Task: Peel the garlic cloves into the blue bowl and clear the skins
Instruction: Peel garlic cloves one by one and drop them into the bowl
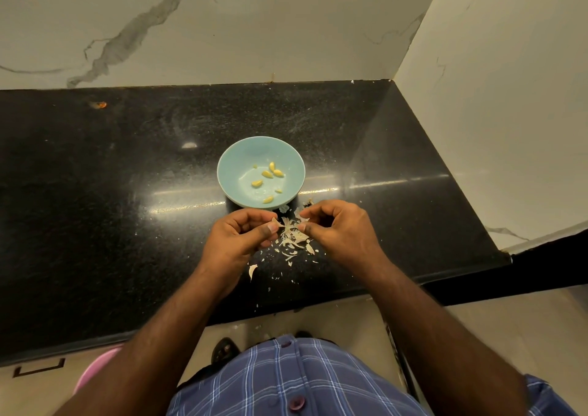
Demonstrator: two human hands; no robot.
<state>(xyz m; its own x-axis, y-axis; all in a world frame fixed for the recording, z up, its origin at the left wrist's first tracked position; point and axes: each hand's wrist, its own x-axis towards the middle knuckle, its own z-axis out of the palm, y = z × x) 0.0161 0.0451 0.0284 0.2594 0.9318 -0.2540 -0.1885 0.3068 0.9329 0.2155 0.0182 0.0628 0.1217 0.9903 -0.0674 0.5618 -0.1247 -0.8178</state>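
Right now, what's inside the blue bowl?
The blue bowl holds several peeled garlic cloves, yellowish, loose on its floor and near wall. No skins show inside. Nothing covers the interior, so the whole bowl floor is visible.

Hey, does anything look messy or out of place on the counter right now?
Yes. Garlic skins lie scattered on the black counter between the hands and toward its front edge, one larger piece apart near the left wrist. An orange speck sits far back left. The blue bowl stands upright, holding only peeled cloves.
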